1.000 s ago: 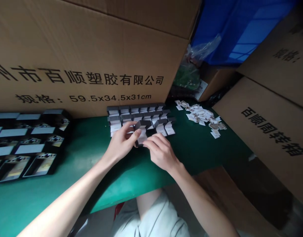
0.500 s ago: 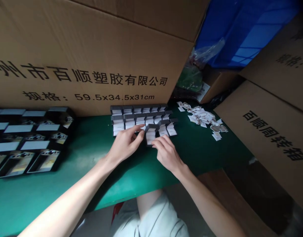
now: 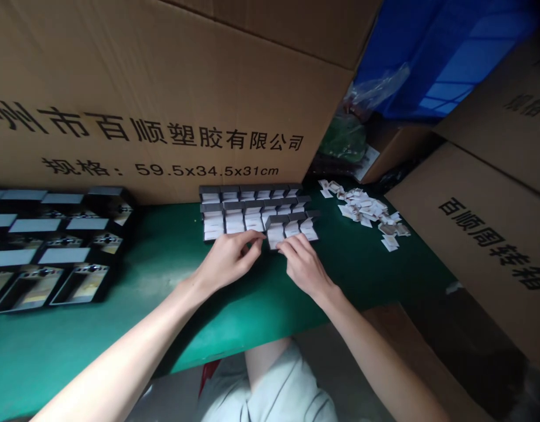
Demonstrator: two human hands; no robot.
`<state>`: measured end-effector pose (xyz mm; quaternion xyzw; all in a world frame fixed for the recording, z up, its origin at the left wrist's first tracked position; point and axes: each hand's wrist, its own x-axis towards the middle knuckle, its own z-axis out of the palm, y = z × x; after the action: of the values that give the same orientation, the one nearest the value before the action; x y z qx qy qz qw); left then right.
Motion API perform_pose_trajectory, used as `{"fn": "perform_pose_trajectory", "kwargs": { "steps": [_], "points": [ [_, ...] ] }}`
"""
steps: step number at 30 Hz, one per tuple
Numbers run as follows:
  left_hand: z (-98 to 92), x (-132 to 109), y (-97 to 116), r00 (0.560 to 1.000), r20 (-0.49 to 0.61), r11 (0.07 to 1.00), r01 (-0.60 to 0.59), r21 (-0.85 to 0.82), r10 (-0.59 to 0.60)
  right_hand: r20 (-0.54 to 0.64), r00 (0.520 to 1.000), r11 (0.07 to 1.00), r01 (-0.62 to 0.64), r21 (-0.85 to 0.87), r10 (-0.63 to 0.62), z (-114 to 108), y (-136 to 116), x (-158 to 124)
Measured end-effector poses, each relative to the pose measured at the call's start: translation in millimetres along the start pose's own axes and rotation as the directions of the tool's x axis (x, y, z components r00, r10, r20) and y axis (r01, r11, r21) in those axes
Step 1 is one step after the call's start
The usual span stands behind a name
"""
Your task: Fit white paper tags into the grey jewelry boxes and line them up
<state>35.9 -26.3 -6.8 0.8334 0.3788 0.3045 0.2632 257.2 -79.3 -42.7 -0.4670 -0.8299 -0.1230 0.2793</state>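
Small open-lidded grey boxes (image 3: 235, 221) with white inserts, like jewelry boxes, stand in rows on the green table. At the front right of the group is one small box (image 3: 276, 224). My right hand (image 3: 306, 266) has its thumb and fingers closed on that box's front lower edge. My left hand (image 3: 232, 255) is closed, thumb and index tips together, right beside the box's left side. Whether anything is between those left fingertips is hidden.
Larger black boxes (image 3: 77, 284) with open lids line the left of the green table (image 3: 164, 275). Small white cards or tags (image 3: 362, 208) lie heaped at the right. A big cardboard carton (image 3: 164, 82) stands behind, another carton (image 3: 481, 217) at right, and a blue bin (image 3: 397, 76) at the back.
The small box has moved slightly back and right, against its neighbours in the front row. Both hands moved with it; the left fingertips have come closer together.
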Motion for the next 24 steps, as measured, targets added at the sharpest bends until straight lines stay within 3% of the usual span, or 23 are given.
{"fn": "perform_pose_trajectory", "kwargs": {
  "steps": [4, 8, 13, 17, 24],
  "points": [
    [3.7, -2.2, -3.1, 0.994, 0.100, 0.999, -0.052, -0.008, 0.053, -0.033, 0.999, 0.999, -0.034, 0.002, 0.034, -2.9, -2.1, 1.1],
    [4.6, -2.3, -5.3, 0.991, 0.125, 0.999, -0.052, 0.000, 0.052, -0.115, 0.987, 0.993, -0.110, 0.042, 0.114, -8.1, -1.7, -2.9],
    [2.3, -0.3, -4.6, 0.986, 0.142, 0.996, -0.088, 0.013, 0.086, -0.231, 0.895, 0.924, -0.377, 0.062, 0.381, -15.9, 12.0, -20.6],
    [4.0, 1.5, -6.0, 0.961, 0.206, 0.980, -0.194, 0.030, 0.184, -0.145, 0.838, 0.850, -0.519, 0.089, 0.527, -15.7, 20.8, -32.4],
    [10.8, 1.0, -14.1, 0.938, 0.284, 0.963, -0.242, 0.122, 0.200, -0.057, 0.831, 0.830, -0.544, 0.125, 0.554, -9.6, 22.7, -32.7]
  ]
}}
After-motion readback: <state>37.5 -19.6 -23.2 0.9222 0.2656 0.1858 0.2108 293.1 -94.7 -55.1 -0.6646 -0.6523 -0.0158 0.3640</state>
